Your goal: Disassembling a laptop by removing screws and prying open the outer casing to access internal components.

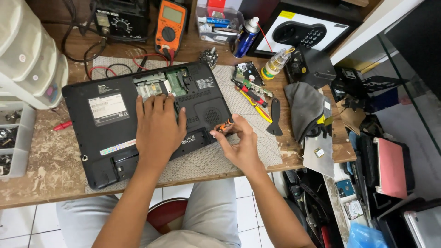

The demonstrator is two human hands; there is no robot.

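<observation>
Right grip [239, 140] pinches our small orange-handled screwdriver [225, 125], frame centre; left hand [158, 128], fingers spread, presses flat on upturned black laptop [105, 133] atop the counter [50, 174].

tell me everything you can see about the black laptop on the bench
The black laptop lies closed and upside down, its matte plastic underside facing up, turned at a slant on a grey mat over the worn wooden bench. A cover near its far edge is off, baring green circuit boards. A white label and a round vent grille show on its base. The left hand rests flat on its middle; the right hand holds a small orange-and-black screwdriver by its right edge.
</observation>
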